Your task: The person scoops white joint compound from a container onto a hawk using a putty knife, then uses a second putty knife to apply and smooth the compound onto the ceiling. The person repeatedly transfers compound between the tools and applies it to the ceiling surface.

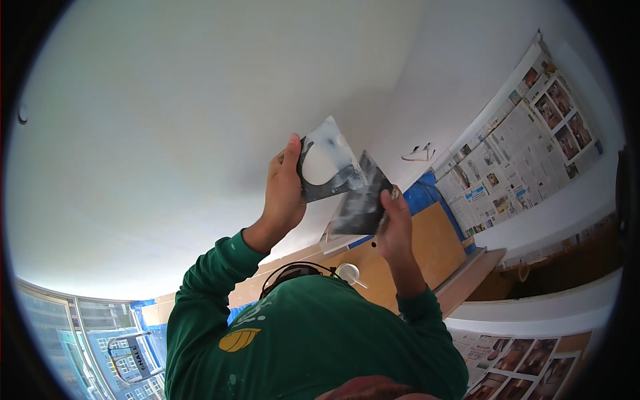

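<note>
My left hand [285, 180] grips a square plate [321, 160] smeared with white filler and grey-black patches, with its face toward me. My right hand [395, 220] is closed on a dark flat square blade [357, 210], blurred by motion, just below and right of the plate; the plate's lower right corner overlaps it in view, and whether the two touch I cannot tell. My forearms in green sleeves come up from below, either side of my torso.
A white wall [173, 100] spans the upper left. Newspaper sheets [493, 153] cover panels at right. A brown board [433, 247] with blue tape, a white round container [348, 272] and a pale ledge [480, 270] lie below. A metal ladder [117, 360] stands by windows [80, 333] at lower left.
</note>
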The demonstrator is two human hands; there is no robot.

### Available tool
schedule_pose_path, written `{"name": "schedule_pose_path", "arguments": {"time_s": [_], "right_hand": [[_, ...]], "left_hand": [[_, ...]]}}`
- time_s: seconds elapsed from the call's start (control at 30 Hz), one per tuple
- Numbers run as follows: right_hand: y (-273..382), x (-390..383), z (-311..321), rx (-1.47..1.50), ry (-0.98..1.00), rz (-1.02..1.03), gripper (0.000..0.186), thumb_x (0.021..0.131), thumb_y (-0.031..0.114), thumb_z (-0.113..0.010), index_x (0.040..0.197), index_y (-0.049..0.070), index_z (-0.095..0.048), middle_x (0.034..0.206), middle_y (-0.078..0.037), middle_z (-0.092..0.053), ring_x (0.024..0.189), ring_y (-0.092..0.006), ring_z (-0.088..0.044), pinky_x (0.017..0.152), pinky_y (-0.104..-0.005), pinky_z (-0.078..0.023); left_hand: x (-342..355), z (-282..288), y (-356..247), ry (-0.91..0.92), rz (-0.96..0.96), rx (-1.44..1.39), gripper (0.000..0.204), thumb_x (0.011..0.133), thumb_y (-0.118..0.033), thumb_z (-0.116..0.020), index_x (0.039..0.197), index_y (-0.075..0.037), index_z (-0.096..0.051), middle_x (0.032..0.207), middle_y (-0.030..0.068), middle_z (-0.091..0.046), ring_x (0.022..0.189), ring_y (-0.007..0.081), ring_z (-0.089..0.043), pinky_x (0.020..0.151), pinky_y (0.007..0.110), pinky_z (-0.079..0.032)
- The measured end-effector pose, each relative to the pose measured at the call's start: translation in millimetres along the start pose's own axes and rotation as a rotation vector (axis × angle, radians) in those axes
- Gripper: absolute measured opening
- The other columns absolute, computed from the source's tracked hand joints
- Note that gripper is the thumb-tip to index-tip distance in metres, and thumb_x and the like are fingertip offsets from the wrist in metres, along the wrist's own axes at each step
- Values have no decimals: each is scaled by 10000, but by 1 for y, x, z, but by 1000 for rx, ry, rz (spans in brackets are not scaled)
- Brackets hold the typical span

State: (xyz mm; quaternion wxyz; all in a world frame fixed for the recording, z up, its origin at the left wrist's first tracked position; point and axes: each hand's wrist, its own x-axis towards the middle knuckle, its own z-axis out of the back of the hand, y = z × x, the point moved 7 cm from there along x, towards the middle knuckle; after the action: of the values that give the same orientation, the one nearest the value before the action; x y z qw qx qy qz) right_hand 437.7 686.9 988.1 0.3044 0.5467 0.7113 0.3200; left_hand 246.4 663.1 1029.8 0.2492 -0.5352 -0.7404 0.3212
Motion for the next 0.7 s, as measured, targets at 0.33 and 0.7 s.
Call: {"name": "schedule_pose_path", "arguments": {"time_s": [0.33, 0.7], "right_hand": [[-66, -24, -37, 872, 505, -727, 199, 1026, 210, -469, 877, 97, -537, 569, 9, -462, 444, -79, -401, 427, -219, -304], [2, 24, 60, 334, -2, 236, 105, 995, 179, -563, 963, 86, -599, 829, -38, -654, 508, -77, -463, 423, -212, -327]], "left_hand": [[-1, -14, 32, 196, 90, 67, 453, 1061, -411, -439, 1040, 9, -607, 955, 78, -670, 832, 133, -651, 772, 281, -553], [19, 29, 10, -4, -203, 223, 529, 1069, -469, -367, 1194, 5, -565, 1118, 73, -639, 990, 130, -621, 878, 278, -512]]}}
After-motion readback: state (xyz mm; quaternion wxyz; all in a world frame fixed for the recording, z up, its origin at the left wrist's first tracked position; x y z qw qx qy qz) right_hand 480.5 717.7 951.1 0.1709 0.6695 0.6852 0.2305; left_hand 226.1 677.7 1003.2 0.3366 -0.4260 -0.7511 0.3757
